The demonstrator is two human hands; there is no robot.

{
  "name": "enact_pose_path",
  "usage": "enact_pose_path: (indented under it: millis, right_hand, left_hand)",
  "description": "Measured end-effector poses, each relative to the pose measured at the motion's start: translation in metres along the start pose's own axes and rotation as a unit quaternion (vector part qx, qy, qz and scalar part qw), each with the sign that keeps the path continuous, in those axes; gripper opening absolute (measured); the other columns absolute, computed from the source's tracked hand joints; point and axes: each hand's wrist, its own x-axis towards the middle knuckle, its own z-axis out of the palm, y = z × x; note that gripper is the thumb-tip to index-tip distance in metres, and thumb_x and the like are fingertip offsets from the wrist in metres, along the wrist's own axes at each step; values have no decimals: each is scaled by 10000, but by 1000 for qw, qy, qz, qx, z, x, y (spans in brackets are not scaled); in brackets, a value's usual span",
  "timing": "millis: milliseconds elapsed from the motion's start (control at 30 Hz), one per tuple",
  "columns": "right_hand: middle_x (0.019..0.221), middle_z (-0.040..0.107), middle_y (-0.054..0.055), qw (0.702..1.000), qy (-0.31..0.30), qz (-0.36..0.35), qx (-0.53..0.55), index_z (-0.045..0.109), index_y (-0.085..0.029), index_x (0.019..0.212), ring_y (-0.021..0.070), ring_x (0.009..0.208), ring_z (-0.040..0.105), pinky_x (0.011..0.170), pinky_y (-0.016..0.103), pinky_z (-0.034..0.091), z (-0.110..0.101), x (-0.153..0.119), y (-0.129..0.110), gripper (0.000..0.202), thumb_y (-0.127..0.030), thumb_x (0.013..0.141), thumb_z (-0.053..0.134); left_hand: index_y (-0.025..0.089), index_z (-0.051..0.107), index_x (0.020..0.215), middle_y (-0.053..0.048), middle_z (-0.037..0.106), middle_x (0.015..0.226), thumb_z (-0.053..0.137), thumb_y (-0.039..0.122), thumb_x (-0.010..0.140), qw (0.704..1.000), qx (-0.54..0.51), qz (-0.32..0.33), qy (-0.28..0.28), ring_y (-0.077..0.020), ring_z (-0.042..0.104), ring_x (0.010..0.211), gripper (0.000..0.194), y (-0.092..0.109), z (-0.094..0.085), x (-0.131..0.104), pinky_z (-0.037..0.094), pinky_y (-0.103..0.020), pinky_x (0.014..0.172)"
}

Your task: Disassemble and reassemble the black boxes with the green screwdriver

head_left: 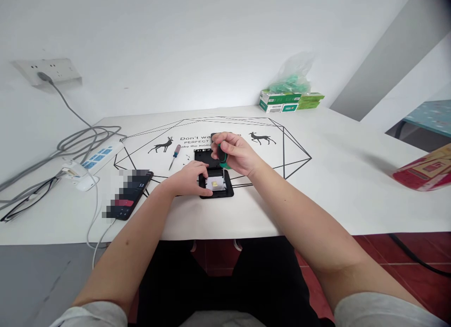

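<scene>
A small black device casing (229,192) lies flat near the table's front edge, with a pale plate and a yellowish square inside it. My left hand (190,179) grips the casing's left side, thumb at the front and fingers at the back. In my right hand (236,153) is a screwdriver (222,158) with a black and green handle, held upright. Its shaft points down at the casing's right rear corner; whether the tip touches a screw is too small to tell. Just behind lies another black casing part (203,159), partly covered by my right hand.
A second screwdriver (175,156) and several tiny dark pieces (187,158) lie left of the casing. Further left are a phone (132,195), a power strip (104,158), cables and glasses (30,200). Green boxes (280,99) stand at the back; a red package (424,172) is at right.
</scene>
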Motion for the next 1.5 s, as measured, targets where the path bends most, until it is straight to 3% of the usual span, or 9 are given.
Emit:
enact_pose_path:
  millis: [333, 433, 567, 733, 900, 1100, 1267, 1500]
  right_hand:
    - [876, 696, -5, 1000, 9, 16, 21, 683, -231, 979, 136, 706, 646, 683, 312, 586, 4, 2, -1, 469, -643, 862, 873]
    - [888, 693, -11, 1000, 19, 8, 21, 664, -235, 973, 128, 714, 635, 676, 293, 574, 2, 3, 2, 508, -648, 813, 913]
    - [824, 668, -34, 999, 33, -3, 1, 691, -242, 958, 125, 731, 623, 673, 266, 542, -2, 3, 4, 480, -528, 737, 1007]
    - [843, 699, -4, 999, 32, 4, 16, 734, -227, 988, 151, 753, 642, 699, 311, 572, 0, 3, -1, 457, -581, 790, 944]
    - [860, 701, -15, 999, 33, 24, 31, 685, -242, 991, 140, 711, 634, 681, 310, 571, 4, 3, -1, 472, -633, 828, 894]
    - [827, 652, -39, 997, 72, -6, -21, 690, -256, 940, 137, 750, 619, 677, 281, 535, -1, 3, 5, 494, -552, 708, 1010]
    - [828, 689, -16, 998, 53, -11, -15, 742, -253, 1007, 151, 753, 632, 700, 306, 550, -1, 3, 3, 470, -605, 774, 949]
    - [887, 708, -6, 999, 38, 19, 17, 663, -254, 984, 148, 750, 645, 691, 310, 587, 5, 3, 4, 500, -687, 836, 865]
  left_hand:
    - [274, 676, 1002, -112, 561, 1625, 888, 608, 740, 1000, 3, 3, 2, -419, 409, 1579, 474, -2, 0, -1, 477, -583, 1214]
    - [270, 676, 1012, -117, 559, 1621, 886, 609, 744, 1000, 5, 1, 1, -409, 400, 1589, 481, -1, 1, 0, 473, -562, 1218]
    - [266, 678, 1016, -122, 555, 1627, 886, 615, 740, 1000, 7, 1, -2, -416, 387, 1597, 491, -2, 1, 0, 449, -570, 1238]
    - [269, 686, 1009, -121, 554, 1631, 888, 630, 740, 1000, 5, 6, -1, -426, 386, 1599, 493, -4, 0, 0, 453, -589, 1230]
    - [275, 684, 995, -113, 561, 1620, 892, 628, 729, 1000, 2, 6, 4, -427, 403, 1587, 488, -4, 1, 1, 460, -590, 1225]
    - [275, 682, 1004, -111, 569, 1612, 886, 630, 734, 1000, 3, 8, 1, -412, 399, 1589, 490, -5, 1, 1, 451, -575, 1236]
    - [271, 677, 1012, -115, 553, 1635, 880, 635, 740, 1000, 5, 4, 0, -416, 391, 1593, 498, -4, 1, 1, 452, -570, 1232]
    - [273, 684, 1011, -112, 556, 1636, 883, 626, 737, 1000, 5, 6, 2, -426, 398, 1588, 489, -3, 1, 1, 451, -586, 1230]
